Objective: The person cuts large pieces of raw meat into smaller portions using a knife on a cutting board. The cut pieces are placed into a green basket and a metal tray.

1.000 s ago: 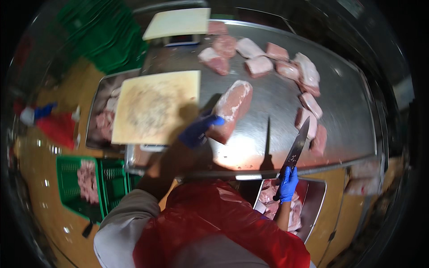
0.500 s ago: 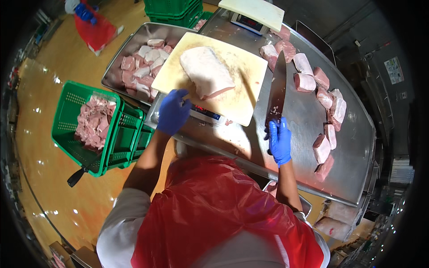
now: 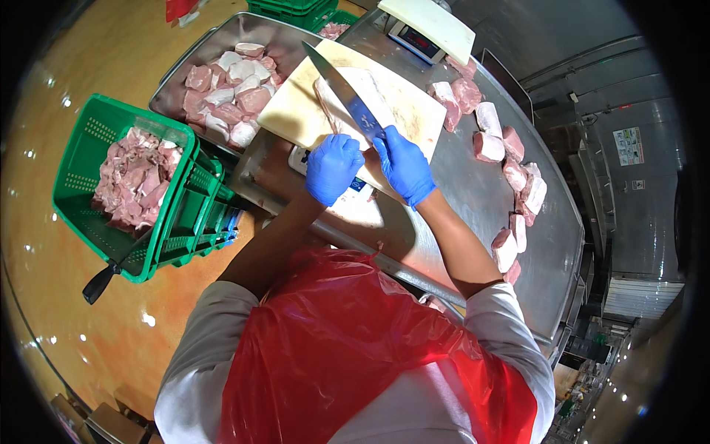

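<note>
Knife (image 3: 342, 92), one: long, pointed, slanting forward-left from my right grip (image 3: 406, 166). Meat slab (image 3: 376, 96), one: pale, lying beyond my left grip (image 3: 334, 169), partly knife-covered.

I'm standing in a meat-cutting room: long knife (image 3: 342, 90) out, raw cuts (image 3: 488, 146) across the steel table (image 3: 477, 185), trimmings (image 3: 137, 181) in a green crate (image 3: 83, 172) at left.

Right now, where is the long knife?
In the head view's upper middle, the right hand holds the long knife over the meat on the cutting board.
</note>
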